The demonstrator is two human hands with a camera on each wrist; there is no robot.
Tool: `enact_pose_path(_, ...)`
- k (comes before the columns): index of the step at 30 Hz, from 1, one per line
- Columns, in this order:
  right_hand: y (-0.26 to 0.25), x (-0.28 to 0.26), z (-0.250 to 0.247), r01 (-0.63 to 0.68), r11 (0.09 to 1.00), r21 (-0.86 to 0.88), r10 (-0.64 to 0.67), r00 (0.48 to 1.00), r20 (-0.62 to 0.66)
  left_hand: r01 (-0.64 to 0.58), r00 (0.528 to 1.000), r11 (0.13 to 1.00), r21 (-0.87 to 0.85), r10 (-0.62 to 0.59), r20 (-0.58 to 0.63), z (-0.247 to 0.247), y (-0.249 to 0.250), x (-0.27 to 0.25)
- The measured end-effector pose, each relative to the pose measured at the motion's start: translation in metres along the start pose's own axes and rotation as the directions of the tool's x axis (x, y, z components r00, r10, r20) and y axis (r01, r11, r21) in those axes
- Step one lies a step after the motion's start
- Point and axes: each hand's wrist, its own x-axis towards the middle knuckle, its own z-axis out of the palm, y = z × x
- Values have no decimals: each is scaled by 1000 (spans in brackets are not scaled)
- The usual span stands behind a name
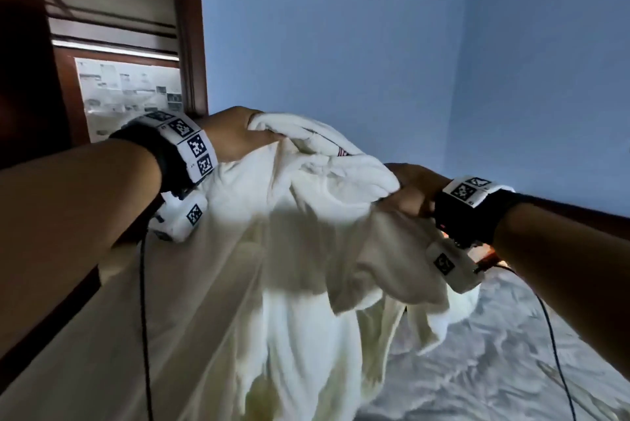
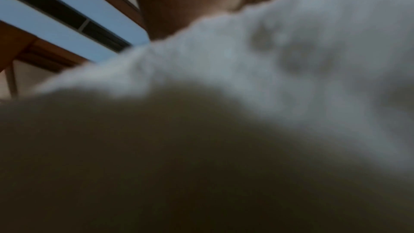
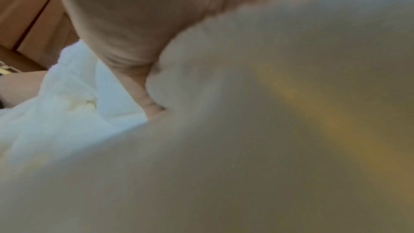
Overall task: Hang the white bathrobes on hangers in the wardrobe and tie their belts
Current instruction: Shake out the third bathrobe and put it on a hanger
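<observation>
White terry-cloth bathrobe (image 1: 272, 250) is held up above the bed with a wrinkled white sheet (image 1: 494, 352), its length hanging straight down. Left hand (image 1: 235, 137) and right hand (image 1: 409, 192) each clutch a bunch of its upper edge. Only the head view shows the whole garment; both wrist views are blurred cloth close up, with the right thumb (image 3: 139, 56) pressed into it.

Blue wall (image 1: 341, 45) behind. Dark wood door frame (image 1: 192, 28) at left, a printed notice sheet (image 1: 129, 93) inside it. Rumpled white bed (image 1: 477, 369) lower right.
</observation>
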Motion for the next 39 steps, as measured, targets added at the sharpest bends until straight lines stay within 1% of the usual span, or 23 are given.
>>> enact_pose_path(2, 7, 21, 38, 56, 996, -69, -50, 996, 78, 61, 997, 998, 4, -61, 38, 23, -30, 1)
enact_pose_path(5, 18, 51, 95, 246, 964, -105, -228, 961, 159, 127, 988, 992, -24, -124, 95, 59, -61, 2)
enact_pose_path(6, 20, 61, 113, 282, 953, -114, -261, 951, 167, 139, 985, 990, -30, -135, 109, 71, -72, 5)
enact_pose_path(7, 24, 75, 135, 288, 950, -117, -267, 949, 169, 155, 980, 988, -27, -150, 128, 84, -82, 7)
enact_pose_path(8, 28, 87, 154, 284, 955, -80, -268, 949, 167, 159, 979, 987, -25, -154, 137, 95, -93, 7)
enact_pose_path(10, 30, 110, 189, 267, 953, 141, -292, 935, 203, 178, 975, 984, -19, -174, 140, 116, -120, 12)
enact_pose_path(12, 23, 124, 214, 256, 895, 366, -361, 896, 256, 233, 956, 972, -13, -227, 186, 132, -136, 15)
enact_pose_path(13, 17, 129, 224, 252, 854, 456, -395, 884, 251, 247, 950, 968, -32, -236, 203, 139, -141, 16)
enact_pose_path(14, 12, 136, 233, 249, 819, 517, -412, 882, 229, 253, 949, 965, -69, -233, 213, 145, -144, 18)
enact_pose_path(16, 7, 152, 249, 229, 794, 563, -388, 904, 180, 289, 941, 943, -165, -247, 233, 152, -149, 23)
enact_pose_path(18, 5, 165, 256, 189, 766, 615, -354, 922, 158, 327, 932, 914, -238, -271, 240, 154, -157, 30)
enact_pose_path(20, 5, 177, 256, 128, 666, 735, -340, 929, 147, 344, 927, 906, -245, -287, 240, 154, -166, 38)
enact_pose_path(22, 3, 185, 248, 73, 555, 829, -319, 939, 131, 324, 934, 925, -196, -280, 222, 156, -182, 48)
enact_pose_path(24, 3, 194, 240, -5, 494, 870, -278, 947, 163, 329, 934, 932, -153, -298, 194, 163, -202, 54)
enact_pose_path(26, 0, 202, 236, -75, 467, 881, -235, 950, 205, 351, 929, 919, -177, -319, 185, 172, -224, 60)
enact_pose_path(28, -5, 208, 236, -112, 487, 866, -187, 955, 229, 338, 937, 923, -184, -311, 161, 185, -244, 68)
enact_pose_path(29, -9, 210, 236, -123, 514, 849, -158, 959, 235, 322, 943, 928, -190, -295, 156, 191, -252, 73)
enact_pose_path(32, -29, 212, 237, -165, 620, 767, -10, 976, 218, 237, 967, 953, -188, -211, 146, 206, -275, 83)
enact_pose_path(35, -52, 212, 244, -219, 719, 660, 93, 971, 221, 149, 988, 972, -182, -137, 74, 217, -305, 81)
enact_pose_path(36, -64, 211, 247, -228, 750, 621, 123, 970, 207, 116, 993, 975, -188, -108, 50, 220, -317, 77)
enact_pose_path(39, -102, 209, 264, -233, 844, 482, 208, 972, 105, 17, 1000, 975, -223, -19, -4, 228, -352, 57)
